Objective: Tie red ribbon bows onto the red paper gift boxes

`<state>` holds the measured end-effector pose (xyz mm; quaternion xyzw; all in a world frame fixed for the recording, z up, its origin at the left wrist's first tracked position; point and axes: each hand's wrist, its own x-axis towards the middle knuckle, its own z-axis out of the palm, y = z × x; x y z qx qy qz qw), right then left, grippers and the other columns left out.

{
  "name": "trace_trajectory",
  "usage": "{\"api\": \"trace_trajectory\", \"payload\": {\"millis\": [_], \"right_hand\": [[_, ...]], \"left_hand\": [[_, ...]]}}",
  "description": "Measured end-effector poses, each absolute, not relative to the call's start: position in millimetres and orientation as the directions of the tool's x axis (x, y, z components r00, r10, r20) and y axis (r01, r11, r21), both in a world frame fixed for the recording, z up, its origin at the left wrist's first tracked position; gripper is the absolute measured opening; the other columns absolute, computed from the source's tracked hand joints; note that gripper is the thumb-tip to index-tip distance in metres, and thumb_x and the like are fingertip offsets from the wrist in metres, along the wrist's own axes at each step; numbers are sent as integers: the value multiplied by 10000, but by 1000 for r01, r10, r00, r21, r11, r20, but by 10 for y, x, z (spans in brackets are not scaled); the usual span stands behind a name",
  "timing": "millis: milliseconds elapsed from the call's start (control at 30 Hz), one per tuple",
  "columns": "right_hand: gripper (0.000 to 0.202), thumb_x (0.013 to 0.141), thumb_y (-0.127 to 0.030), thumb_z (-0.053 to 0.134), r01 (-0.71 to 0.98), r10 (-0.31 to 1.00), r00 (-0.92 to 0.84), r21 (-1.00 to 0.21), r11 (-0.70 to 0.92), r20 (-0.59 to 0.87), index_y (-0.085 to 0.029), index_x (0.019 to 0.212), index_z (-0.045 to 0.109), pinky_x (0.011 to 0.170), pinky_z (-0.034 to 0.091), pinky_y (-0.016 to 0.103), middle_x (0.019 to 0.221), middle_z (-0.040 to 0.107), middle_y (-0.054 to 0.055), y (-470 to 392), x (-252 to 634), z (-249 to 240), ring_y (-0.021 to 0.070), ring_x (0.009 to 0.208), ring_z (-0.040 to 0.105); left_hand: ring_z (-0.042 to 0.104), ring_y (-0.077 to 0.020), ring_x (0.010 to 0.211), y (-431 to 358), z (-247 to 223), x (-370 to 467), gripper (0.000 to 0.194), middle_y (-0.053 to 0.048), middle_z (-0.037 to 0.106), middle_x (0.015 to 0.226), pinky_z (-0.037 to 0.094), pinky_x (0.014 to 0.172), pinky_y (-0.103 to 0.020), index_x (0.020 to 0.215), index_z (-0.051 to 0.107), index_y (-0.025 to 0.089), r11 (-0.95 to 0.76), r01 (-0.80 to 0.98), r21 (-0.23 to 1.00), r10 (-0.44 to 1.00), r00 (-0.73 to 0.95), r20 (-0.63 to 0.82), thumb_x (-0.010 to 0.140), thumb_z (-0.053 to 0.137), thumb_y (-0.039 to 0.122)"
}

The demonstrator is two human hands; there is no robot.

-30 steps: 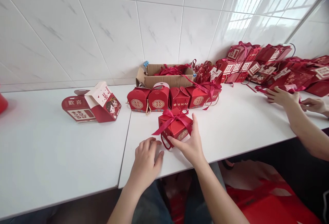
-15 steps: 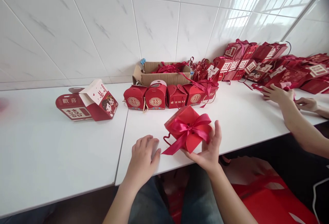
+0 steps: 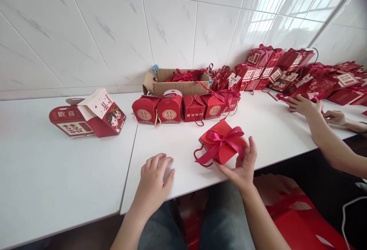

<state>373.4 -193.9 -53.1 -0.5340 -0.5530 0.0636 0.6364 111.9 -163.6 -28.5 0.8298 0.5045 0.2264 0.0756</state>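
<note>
Shifted rightward since the earlier frame, the bow-tied red gift box (image 3: 228, 153) tilts near the white table's (image 3: 172, 141) near edge and could slip, gripped only at one corner by the half-open right hand (image 3: 242, 175), the loosely curled left hand (image 3: 151, 183) empty.

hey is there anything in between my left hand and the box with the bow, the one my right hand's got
Nothing visible stands between your left hand and the bow-tied red box in your right hand. Only its own cord handle and a ribbon tail stick out on that side. The row of boxes lies beyond, off that line.
</note>
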Motion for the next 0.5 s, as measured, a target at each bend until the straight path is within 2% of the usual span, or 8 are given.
{"api": "trace_trajectory", "payload": {"millis": [200, 367, 500], "right_hand": [[1217, 633, -373, 803, 388, 800, 408, -877, 285, 441, -342, 1462, -89, 1076, 344, 538, 1388, 310, 142, -1868, 3749, -528, 295, 1295, 432], [1245, 574, -393, 833, 377, 792, 504, -913, 158, 345, -291, 1476, -19, 1080, 339, 525, 1349, 367, 144, -1858, 3917, -523, 305, 1275, 447], [1320, 494, -423, 862, 408, 732, 626, -913, -13, 269, -236, 1489, 15, 1075, 351, 499, 1351, 390, 161, -1744, 4547, -482, 321, 1270, 447]], "left_hand": [[507, -300, 1133, -1627, -292, 1118, 238, -84, 585, 1174, 441, 878, -453, 1077, 586, 260, -472, 805, 358, 875, 380, 300, 886, 457, 320], [500, -290, 1142, -1641, -293, 1114, 245, -81, 578, 1187, 448, 888, -449, 1088, 580, 255, -471, 810, 351, 877, 384, 289, 896, 443, 318], [500, -289, 1142, -1649, -305, 1109, 246, -86, 578, 1189, 452, 894, -458, 1095, 577, 254, -475, 810, 344, 873, 387, 296, 900, 436, 307]]}}
